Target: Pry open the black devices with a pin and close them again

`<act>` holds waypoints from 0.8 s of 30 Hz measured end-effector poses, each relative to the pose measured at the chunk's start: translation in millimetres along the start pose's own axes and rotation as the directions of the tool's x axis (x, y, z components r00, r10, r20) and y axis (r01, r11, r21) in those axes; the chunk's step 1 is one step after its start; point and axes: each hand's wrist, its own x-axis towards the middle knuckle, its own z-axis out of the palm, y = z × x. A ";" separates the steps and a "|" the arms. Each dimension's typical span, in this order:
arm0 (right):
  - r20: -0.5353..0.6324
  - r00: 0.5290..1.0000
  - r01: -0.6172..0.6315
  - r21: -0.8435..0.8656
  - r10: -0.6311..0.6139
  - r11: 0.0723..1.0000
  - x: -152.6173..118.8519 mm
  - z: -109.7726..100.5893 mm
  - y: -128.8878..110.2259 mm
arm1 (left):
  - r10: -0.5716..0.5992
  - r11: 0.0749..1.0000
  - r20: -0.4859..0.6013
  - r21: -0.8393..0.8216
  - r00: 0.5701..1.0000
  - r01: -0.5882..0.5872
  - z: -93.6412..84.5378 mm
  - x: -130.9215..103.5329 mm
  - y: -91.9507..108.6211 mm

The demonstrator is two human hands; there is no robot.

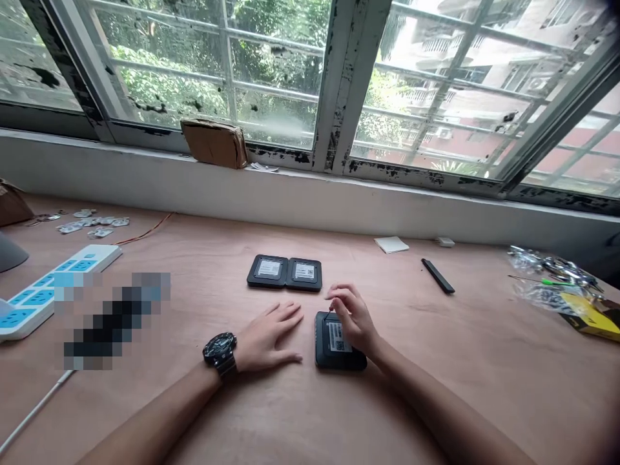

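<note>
A black square device (pixel 341 360) with a white printed label lies on the table in front of me. Over its upper part is my right hand (pixel 356 318), fingers pinched around a small, thin screwdriver (pixel 330 310) whose tip points down at the device's upper left corner. Most of the tool is hidden by the fingers. My left hand (pixel 266 336) rests flat on the table left of the device, fingers spread, holding nothing and not touching the device. Just beyond the hands, two similar black devices (pixel 268 270) lie side by side with their labels up.
At left are a white power strip (pixel 104 258), a blurred-out item (pixel 116 323) and small plastic packets (pixel 99 223). A black bar (pixel 437 276), a white pad (pixel 391 245) and bagged metal parts by a yellow box (pixel 593 315) lie right. A cardboard box (pixel 213 145) stands on the sill.
</note>
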 end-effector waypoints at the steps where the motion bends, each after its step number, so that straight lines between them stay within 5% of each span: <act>1: 0.022 0.999 -0.033 0.017 0.032 0.999 1.6 -0.7 -3.1 | 0.003 1.000 -0.007 -0.004 1.000 -0.003 0.6 0.5 -0.3; 7: 0.097 0.983 -0.180 0.305 0.158 0.935 8.5 -1.5 -10.9 | 0.004 1.000 -0.029 -0.011 1.000 -0.004 1.6 2.1 -1.7; 14: 0.176 0.972 -0.193 0.236 0.154 0.952 4.1 -2.2 -9.5 | 0.007 1.000 -0.031 -0.007 1.000 -0.008 0.2 2.6 -2.6; 17: 0.066 0.990 -0.136 0.203 0.125 0.970 5.6 -15.9 -11.3 | 0.010 1.000 -0.037 -0.005 0.999 -0.010 1.3 3.3 -4.1; 20: -0.029 0.998 -0.058 -0.005 0.057 0.998 11.4 -45.2 -7.6 | 0.003 1.000 -0.034 -0.008 0.999 -0.003 -0.5 4.3 -4.3; 24: 0.147 0.986 0.022 -0.552 0.072 0.833 10.1 -87.0 13.6 | -0.003 0.999 -0.045 -0.047 0.999 0.001 -5.2 4.6 -1.7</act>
